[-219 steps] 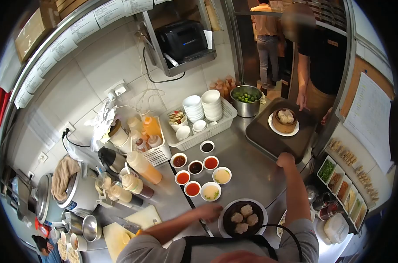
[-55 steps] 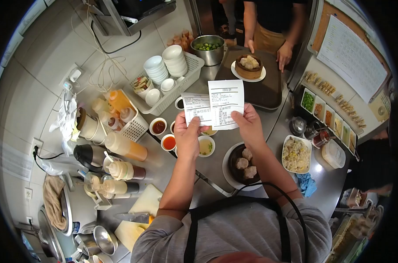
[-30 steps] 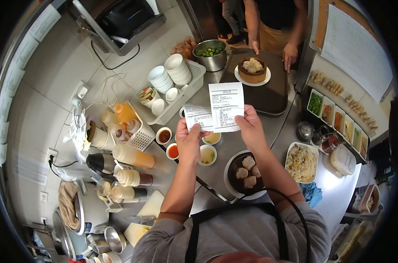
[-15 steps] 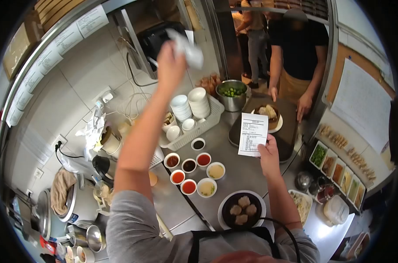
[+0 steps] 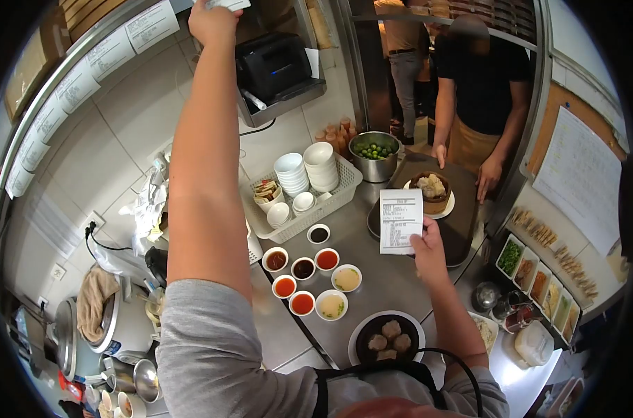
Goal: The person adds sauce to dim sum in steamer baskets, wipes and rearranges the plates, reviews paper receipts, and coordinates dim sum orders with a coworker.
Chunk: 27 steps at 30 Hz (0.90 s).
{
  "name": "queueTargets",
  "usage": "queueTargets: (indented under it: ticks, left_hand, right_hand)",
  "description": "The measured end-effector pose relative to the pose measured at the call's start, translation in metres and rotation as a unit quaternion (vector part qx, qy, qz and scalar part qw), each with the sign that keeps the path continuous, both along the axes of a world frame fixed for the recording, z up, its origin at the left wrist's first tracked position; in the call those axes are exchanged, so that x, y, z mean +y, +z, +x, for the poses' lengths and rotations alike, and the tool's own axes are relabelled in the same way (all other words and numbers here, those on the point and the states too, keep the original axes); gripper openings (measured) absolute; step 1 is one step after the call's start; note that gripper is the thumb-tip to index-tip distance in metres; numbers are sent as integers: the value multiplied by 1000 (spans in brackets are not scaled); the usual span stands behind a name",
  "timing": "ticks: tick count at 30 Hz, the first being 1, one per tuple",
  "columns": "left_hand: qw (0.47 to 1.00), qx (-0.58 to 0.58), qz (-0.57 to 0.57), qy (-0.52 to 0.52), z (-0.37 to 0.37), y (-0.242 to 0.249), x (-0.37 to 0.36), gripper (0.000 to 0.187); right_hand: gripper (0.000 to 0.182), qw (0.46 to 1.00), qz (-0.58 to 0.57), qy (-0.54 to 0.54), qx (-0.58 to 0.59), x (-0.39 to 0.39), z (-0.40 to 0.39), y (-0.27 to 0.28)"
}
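Note:
My left hand (image 5: 213, 25) is raised at the top edge of the head view, closed on a white paper slip (image 5: 229, 4) that is partly cut off. It is beside the overhead rail where other slips hang. Over the steel counter, my right hand (image 5: 429, 247) pinches a printed receipt (image 5: 401, 221) by its lower right corner, its text facing me. Behind the receipt, a brown tray (image 5: 463, 237) carries a bamboo steamer (image 5: 439, 202) of dumplings on a white plate. Below my right forearm sits a dark round dish of dumplings (image 5: 389, 336).
Several small sauce bowls (image 5: 303, 302) stand mid-counter. A plastic basket (image 5: 299, 226) holds stacked white bowls, next to a pot of green limes (image 5: 374, 164). A black printer (image 5: 275, 66) sits on a wall shelf. Another person's hands (image 5: 489, 177) are at the tray's far edge.
My left hand has moved up and left with the slip, from in front of the printer to the overhead rail. My right hand still holds the receipt in nearly the same place.

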State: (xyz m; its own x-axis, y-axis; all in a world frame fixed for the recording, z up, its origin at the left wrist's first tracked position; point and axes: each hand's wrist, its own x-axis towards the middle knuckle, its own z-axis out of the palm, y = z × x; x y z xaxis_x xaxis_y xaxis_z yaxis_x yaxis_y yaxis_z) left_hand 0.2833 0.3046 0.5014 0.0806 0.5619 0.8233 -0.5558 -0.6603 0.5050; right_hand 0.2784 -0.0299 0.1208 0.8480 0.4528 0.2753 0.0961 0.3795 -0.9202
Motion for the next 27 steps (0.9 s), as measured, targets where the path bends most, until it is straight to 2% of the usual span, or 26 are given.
queueTargets:
  ticks: [1,4,5,8,9,10,11,12,13,14,15,16,18,21,24,25,27]
  left_hand:
    - [1000,14,11,0,0,6,3,48]
    - [997,-74,-3,-15,18,24,11,25]
    - [999,-2,-10,-41,16,25,20,41]
    - [997,-55,46,27,-4,9,-5,28]
    - [993,-47,89,68,-13,-2,-8,36]
    - [985,-36,132,109,-24,-15,-11,47]
    - [973,-26,173,150,-35,-28,-13,59]
    - [980,47,136,138,-45,-42,-12,71]
    - [966,60,167,187,-40,-63,4,71]
    - [977,107,140,117,-54,-79,-3,71]
    - [977,124,152,80,-65,-92,-1,71]
    - [972,158,170,37,-78,-102,2,67]
    - [963,193,186,21,-108,-119,7,65]
    - [964,191,184,7,-150,-135,27,65]
    - [964,238,116,12,-187,-142,47,66]
    - [968,229,105,18,-194,-146,56,62]
    - [965,254,70,7,-206,-149,70,57]
  right_hand:
    - [37,1000,3,-17,-12,5,8,1]
    - [41,993,-101,-32,-60,11,22,59]
    - [43,992,-78,-40,-86,19,31,81]
    - [45,986,-17,-54,-157,52,67,165]
    - [44,981,31,-50,-187,69,87,192]
    - [46,973,-13,-95,-211,79,80,234]
    - [49,943,-18,-154,-294,96,99,261]
    - [52,931,-29,-183,-315,109,100,290]
    - [53,920,4,-210,-332,128,117,311]
    - [55,919,59,-172,-349,142,125,332]
    - [46,925,82,-212,-303,159,124,355]
    - [54,917,19,-273,-288,165,89,367]
    - [54,931,28,-215,-294,197,119,378]
    - [53,942,-23,-175,-286,232,130,377]
    - [52,951,71,-84,-289,263,162,376]
    - [50,936,57,-60,-342,266,173,378]
    - [48,952,83,-87,-282,261,118,368]
